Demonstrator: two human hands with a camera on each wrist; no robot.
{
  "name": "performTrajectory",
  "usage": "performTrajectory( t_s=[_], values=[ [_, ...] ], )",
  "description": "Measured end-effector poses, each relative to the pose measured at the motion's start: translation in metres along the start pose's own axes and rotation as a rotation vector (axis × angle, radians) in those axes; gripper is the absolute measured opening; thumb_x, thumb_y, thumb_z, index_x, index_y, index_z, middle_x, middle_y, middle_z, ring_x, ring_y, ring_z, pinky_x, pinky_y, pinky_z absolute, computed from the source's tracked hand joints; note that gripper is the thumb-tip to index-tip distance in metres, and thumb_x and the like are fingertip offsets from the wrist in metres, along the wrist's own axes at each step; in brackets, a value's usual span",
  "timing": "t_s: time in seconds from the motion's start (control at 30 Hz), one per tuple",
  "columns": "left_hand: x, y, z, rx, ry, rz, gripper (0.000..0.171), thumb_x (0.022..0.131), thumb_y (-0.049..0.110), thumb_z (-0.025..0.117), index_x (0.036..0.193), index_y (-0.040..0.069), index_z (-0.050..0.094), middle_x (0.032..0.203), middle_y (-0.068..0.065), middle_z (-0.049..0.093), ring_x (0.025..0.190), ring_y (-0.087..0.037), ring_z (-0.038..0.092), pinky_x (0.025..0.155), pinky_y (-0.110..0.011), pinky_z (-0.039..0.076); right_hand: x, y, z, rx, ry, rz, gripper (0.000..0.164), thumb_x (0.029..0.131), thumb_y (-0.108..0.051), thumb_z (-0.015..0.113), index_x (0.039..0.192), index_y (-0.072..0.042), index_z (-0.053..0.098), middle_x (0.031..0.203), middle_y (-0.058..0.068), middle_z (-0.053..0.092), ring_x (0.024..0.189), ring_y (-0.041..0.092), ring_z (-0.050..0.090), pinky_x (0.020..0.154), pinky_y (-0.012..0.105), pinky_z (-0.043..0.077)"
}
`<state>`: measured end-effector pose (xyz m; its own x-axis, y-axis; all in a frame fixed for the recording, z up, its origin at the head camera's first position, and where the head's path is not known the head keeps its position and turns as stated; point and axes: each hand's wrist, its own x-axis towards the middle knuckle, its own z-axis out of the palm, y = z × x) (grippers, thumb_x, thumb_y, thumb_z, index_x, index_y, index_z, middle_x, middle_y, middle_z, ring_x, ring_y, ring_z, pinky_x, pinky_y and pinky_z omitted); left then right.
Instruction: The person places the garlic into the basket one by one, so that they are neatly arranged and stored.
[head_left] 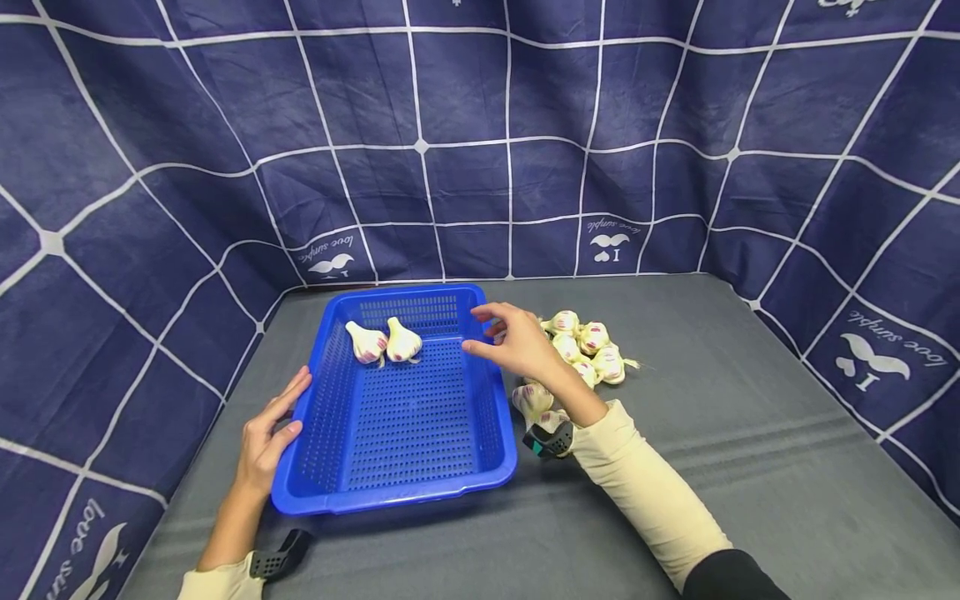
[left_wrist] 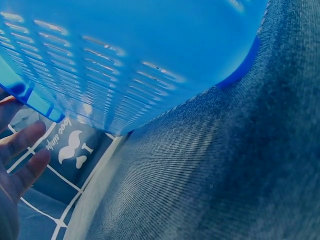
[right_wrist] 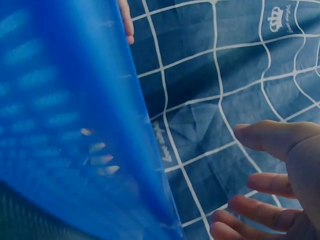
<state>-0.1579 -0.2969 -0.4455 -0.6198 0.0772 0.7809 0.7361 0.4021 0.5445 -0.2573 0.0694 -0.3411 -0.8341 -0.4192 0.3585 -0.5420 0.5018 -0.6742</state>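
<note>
A blue perforated plastic basket [head_left: 412, 433] sits on the grey surface. Two garlic bulbs [head_left: 403, 342] lie side by side near its far left corner. My left hand [head_left: 264, 435] is at the basket's left rim, fingers extended against the edge; the left wrist view shows its fingertips [left_wrist: 32, 170] by the rim's underside. Over the right rim hovers my right hand [head_left: 519, 340], thumb and fingers spread with nothing between them. In the right wrist view that hand [right_wrist: 280, 185] is apart from the basket wall [right_wrist: 115, 90]. A heap of several garlic bulbs [head_left: 592, 337] lies right of the basket, partly hidden by my right hand and forearm.
A dark blue curtain [head_left: 465, 183] with a white grid hangs behind and along both sides of the grey tabletop [head_left: 712, 375]. Black bands [head_left: 551, 440] are worn on both wrists. More garlic bulbs [head_left: 532, 402] lie close against the basket's right side.
</note>
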Motion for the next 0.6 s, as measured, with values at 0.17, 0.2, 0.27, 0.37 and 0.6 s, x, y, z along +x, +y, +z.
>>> performTrajectory(
  t_s=[0.17,0.2,0.27,0.37,0.6],
  values=[
    [-0.001,0.000,0.001,-0.015,0.002,-0.002,0.052,0.078,-0.008,0.045,0.129,-0.015,0.056,0.139,-0.028,0.051,0.133,-0.017,0.049,0.087,-0.019,0.039,-0.014,0.013,-0.008,0.036,0.050,-0.017,0.048,0.082,-0.022,0.080,0.121,0.003,0.066,0.110,0.018,0.069,0.089,0.030,0.069,0.076,0.037,0.056],
    [-0.001,-0.001,0.001,-0.018,0.002,-0.002,0.052,0.078,-0.009,0.045,0.129,-0.015,0.056,0.139,-0.028,0.051,0.133,-0.017,0.049,0.087,-0.019,0.039,-0.017,0.015,-0.010,0.040,0.054,-0.016,0.047,0.082,-0.022,0.080,0.120,0.002,0.066,0.110,0.018,0.070,0.089,0.031,0.069,0.076,0.038,0.056],
    [-0.001,-0.001,0.001,-0.021,0.001,-0.001,0.052,0.078,-0.009,0.045,0.129,-0.016,0.056,0.139,-0.028,0.050,0.132,-0.017,0.049,0.087,-0.019,0.039,-0.022,0.019,-0.013,0.046,0.058,-0.017,0.046,0.081,-0.020,0.081,0.119,0.001,0.067,0.111,0.016,0.070,0.088,0.030,0.069,0.076,0.039,0.056],
    [-0.002,-0.002,0.001,-0.020,0.002,0.001,0.052,0.078,-0.009,0.045,0.128,-0.016,0.056,0.139,-0.028,0.051,0.132,-0.017,0.049,0.088,-0.019,0.039,-0.031,0.025,-0.017,0.070,0.051,-0.035,0.044,0.081,-0.016,0.081,0.118,0.001,0.067,0.109,0.015,0.070,0.086,0.027,0.068,0.075,0.042,0.056],
    [-0.002,-0.002,0.000,-0.027,0.004,0.000,0.052,0.078,-0.009,0.045,0.128,-0.016,0.056,0.139,-0.028,0.051,0.133,-0.017,0.049,0.088,-0.020,0.038,-0.055,0.042,-0.021,0.103,-0.020,-0.109,0.045,0.081,-0.013,0.080,0.120,0.003,0.066,0.109,0.014,0.069,0.090,0.032,0.068,0.078,0.042,0.056]
  ],
)
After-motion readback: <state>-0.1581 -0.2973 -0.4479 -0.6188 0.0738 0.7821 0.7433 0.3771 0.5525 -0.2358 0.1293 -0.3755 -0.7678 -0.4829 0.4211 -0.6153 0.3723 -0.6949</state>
